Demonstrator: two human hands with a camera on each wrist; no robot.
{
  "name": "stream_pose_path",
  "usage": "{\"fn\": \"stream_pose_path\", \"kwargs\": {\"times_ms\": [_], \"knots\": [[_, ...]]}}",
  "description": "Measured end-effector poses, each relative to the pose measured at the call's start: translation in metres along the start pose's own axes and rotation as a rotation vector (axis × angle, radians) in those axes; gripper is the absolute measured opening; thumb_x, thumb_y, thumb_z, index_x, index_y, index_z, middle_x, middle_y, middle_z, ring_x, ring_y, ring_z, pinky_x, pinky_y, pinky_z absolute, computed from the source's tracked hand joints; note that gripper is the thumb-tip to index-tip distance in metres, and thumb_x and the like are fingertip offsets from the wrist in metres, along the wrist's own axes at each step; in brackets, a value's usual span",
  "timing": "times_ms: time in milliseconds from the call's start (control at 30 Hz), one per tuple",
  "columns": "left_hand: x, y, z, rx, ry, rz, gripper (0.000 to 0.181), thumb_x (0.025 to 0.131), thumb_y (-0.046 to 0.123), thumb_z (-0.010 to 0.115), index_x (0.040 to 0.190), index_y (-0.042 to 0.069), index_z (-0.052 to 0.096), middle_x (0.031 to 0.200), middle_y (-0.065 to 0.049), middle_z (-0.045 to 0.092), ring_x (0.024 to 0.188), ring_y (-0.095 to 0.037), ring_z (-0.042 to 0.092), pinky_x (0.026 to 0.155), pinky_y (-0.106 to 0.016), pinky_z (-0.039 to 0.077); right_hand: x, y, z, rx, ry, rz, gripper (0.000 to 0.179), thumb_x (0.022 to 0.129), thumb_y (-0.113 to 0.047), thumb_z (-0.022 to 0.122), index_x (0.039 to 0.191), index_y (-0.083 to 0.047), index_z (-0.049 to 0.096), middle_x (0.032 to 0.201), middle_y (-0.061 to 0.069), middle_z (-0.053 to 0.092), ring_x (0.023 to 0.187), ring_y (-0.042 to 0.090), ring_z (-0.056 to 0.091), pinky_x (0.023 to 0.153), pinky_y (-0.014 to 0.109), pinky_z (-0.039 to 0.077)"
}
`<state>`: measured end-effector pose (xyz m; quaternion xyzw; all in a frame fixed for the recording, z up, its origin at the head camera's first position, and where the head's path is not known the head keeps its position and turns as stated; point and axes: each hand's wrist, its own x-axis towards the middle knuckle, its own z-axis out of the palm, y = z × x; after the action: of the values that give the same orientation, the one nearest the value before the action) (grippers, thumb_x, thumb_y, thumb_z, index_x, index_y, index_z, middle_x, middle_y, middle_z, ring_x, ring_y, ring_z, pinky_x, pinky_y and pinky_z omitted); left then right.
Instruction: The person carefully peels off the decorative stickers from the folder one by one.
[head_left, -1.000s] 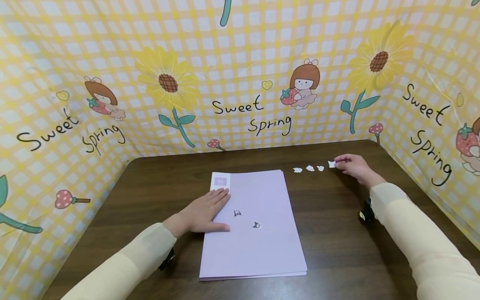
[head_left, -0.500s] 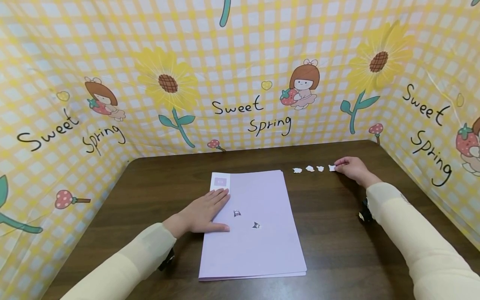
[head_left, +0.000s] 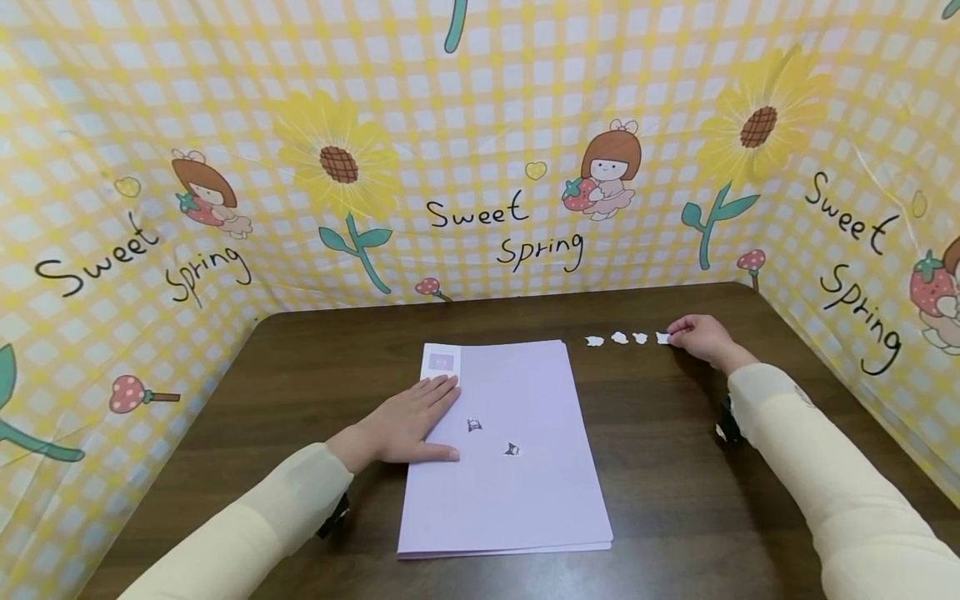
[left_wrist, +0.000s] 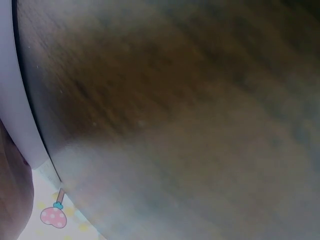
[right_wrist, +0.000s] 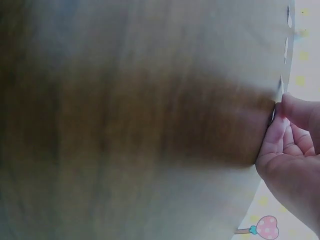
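Observation:
My left hand [head_left: 405, 425] lies flat, fingers straight, on the left part of a lilac folder [head_left: 517, 508]. Two small dark-and-white cartoon stickers, one [head_left: 475, 425] near my thumb and another [head_left: 513, 449] lower right, lie on the folder. At the far right, my right hand [head_left: 703, 340] pinches the edge of a small white cut-out sticker [head_left: 662, 338] between thumb and fingers, low at the table. Left of it, similar white pieces [head_left: 618, 337] lie in a row. In the right wrist view, the right hand [right_wrist: 295, 135] shows its fingers curled under the thumb.
A dark brown wooden table [head_left: 315, 358] bears everything. Yellow checked cloth [head_left: 480, 125] with printed flowers and words stands behind it and along both sides. A white label [head_left: 441, 360] marks the folder's upper left corner.
My right hand has moved slightly toward me with the white sticker, bringing it level with the row of other pieces. The left hand stays put on the folder.

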<state>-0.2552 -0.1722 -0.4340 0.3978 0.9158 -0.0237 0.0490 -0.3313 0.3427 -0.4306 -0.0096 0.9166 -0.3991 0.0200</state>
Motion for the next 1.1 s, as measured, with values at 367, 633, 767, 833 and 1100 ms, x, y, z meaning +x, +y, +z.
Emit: {"fn": "stream_pose_path", "kwargs": {"times_ms": [367,633,767,833,1100], "knots": [[-0.0007,0.0001,-0.0007,-0.002,-0.001,-0.003,0.104,0.084,0.082,0.034,0.155,0.008,0.021,0.161,-0.008,0.014,0.147,-0.023,0.009,0.116,-0.04,0.013,-0.0009,-0.0015,0.0012,-0.02,0.007,-0.004,0.022,0.094,-0.006,0.06,0.107,0.013,0.058,0.091,0.015,0.065,0.081,0.022,0.054,0.07,0.029,0.043],[-0.0014,0.0018,-0.0033,-0.007,-0.015,0.0,0.104,0.084,0.082,0.032,0.155,0.007,0.02,0.161,-0.009,0.013,0.147,-0.023,0.008,0.116,-0.039,0.011,-0.0022,-0.0011,0.002,-0.023,0.013,-0.005,0.023,0.094,-0.006,0.06,0.107,0.013,0.059,0.094,0.019,0.064,0.083,0.027,0.053,0.071,0.031,0.042],[-0.0019,0.0012,-0.0017,-0.007,-0.016,-0.004,0.105,0.083,0.083,0.031,0.155,0.008,0.019,0.161,-0.008,0.012,0.147,-0.023,0.008,0.116,-0.039,0.01,-0.0025,-0.0011,0.0031,0.002,0.015,0.008,0.023,0.094,-0.005,0.059,0.108,0.013,0.058,0.1,0.022,0.062,0.088,0.029,0.053,0.073,0.031,0.043],[-0.002,0.0013,-0.0019,-0.009,-0.014,-0.004,0.105,0.083,0.083,0.031,0.155,0.008,0.02,0.161,-0.009,0.013,0.147,-0.023,0.008,0.116,-0.039,0.01,-0.0024,-0.0007,0.0025,0.022,0.013,0.019,0.023,0.095,-0.005,0.058,0.11,0.013,0.057,0.102,0.023,0.06,0.089,0.029,0.052,0.074,0.031,0.043],[-0.0014,0.0019,-0.0043,-0.018,-0.018,0.0,0.104,0.084,0.082,0.033,0.155,0.007,0.02,0.161,-0.009,0.013,0.147,-0.024,0.008,0.116,-0.039,0.011,-0.0013,-0.0053,-0.0045,0.147,-0.035,0.074,0.036,0.1,-0.01,0.054,0.126,0.014,0.05,0.116,0.022,0.056,0.094,0.019,0.054,0.077,0.025,0.048]]}}
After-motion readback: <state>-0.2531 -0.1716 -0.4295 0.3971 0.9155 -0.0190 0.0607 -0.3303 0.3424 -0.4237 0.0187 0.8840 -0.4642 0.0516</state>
